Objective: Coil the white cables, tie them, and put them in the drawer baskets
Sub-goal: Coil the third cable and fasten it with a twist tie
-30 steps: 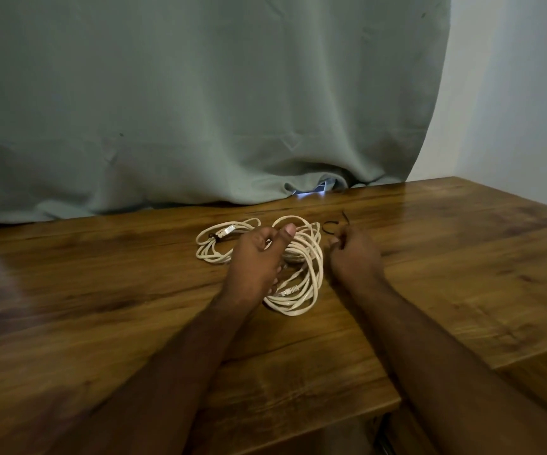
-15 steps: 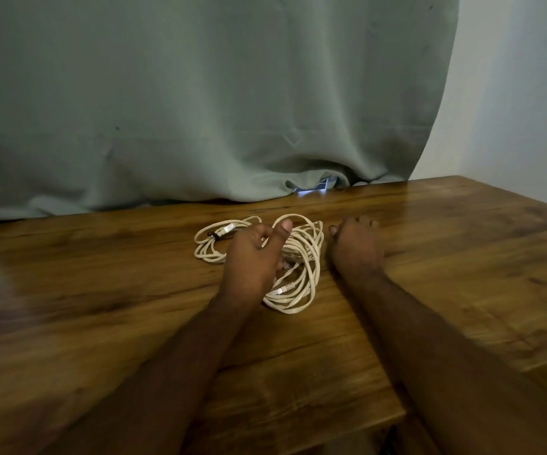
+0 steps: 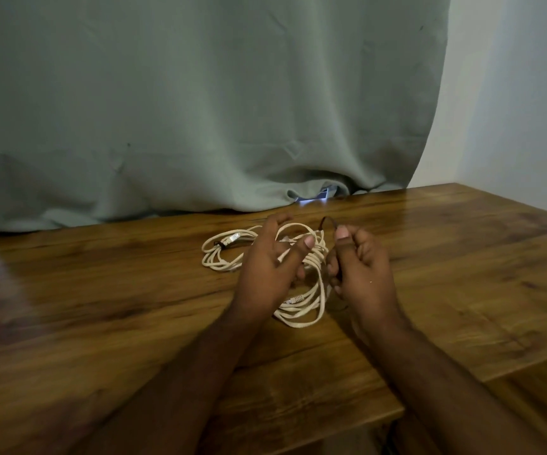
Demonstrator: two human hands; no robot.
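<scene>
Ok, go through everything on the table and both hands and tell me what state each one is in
left hand: raised over the loose coil, fingers spread, holding nothing
right hand: fingers curled, pinching the dark tie
dark tie: lifted off the table, curved end sticking up
loose white cable: coiled on the table, not tied
smaller white cable: coiled, bound with a dark tie
curtain: drawn, hem on the table

Wood-grain table (image 3: 101, 323) fills lower frame; grey-green curtain (image 3: 183, 110) hangs 9 to 1 o'clock, hem on it; white wall (image 3: 511, 110) at 2 o'clock; dim light.
</scene>
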